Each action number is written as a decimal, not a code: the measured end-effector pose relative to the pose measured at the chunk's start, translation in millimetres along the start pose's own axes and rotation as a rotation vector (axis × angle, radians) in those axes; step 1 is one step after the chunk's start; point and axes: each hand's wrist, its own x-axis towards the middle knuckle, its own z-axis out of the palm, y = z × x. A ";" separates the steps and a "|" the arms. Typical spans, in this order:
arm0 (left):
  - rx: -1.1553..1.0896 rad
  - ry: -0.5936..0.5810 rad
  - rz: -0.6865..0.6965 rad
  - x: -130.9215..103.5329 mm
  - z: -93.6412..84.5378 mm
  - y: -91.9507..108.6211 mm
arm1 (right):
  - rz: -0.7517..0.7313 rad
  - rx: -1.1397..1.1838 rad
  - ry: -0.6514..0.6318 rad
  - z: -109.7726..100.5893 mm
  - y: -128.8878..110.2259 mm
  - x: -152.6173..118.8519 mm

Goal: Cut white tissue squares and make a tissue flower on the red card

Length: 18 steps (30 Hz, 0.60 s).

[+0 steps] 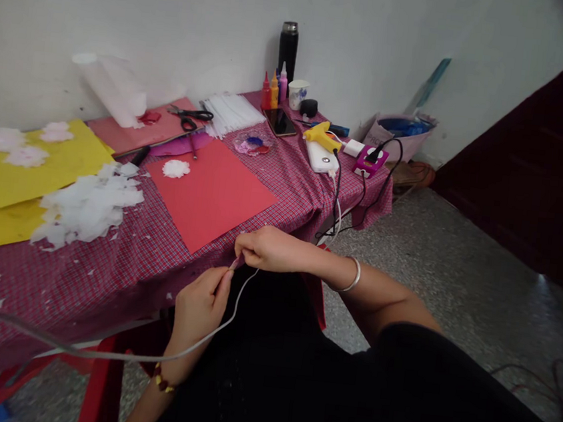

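Note:
My left hand (200, 306) and my right hand (277, 249) meet in front of the table's near edge, above my lap. Both are closed in a pinch, fingertips nearly touching. Between them shows a small thin purplish piece (237, 261), too small to name. A white cable (155, 359) runs across my left wrist and up towards my right hand. Just beyond my hands lies a red paper sheet (217, 194), bearing a white paper flower (176, 169).
Yellow sheets (75, 142) with pale flowers and white scraps (91, 201) lie left. Scissors (191, 117), white sticks (234, 115), paint bottles (274, 93) and a black flask (288, 47) stand further back. At right are a yellow glue gun (322, 136) and purple power socket (368, 162) with trailing cords.

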 end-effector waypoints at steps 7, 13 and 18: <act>-0.195 0.004 -0.076 3.4 -3.9 5.5 | 0.151 0.282 0.029 -7.2 1.6 0.4; -0.483 -0.065 -0.269 2.4 -4.9 8.7 | 0.158 0.504 -0.062 -12.6 -0.5 -4.4; -0.506 -0.069 -0.300 1.8 -3.2 8.7 | 0.065 0.415 -0.069 -15.7 -3.2 -6.6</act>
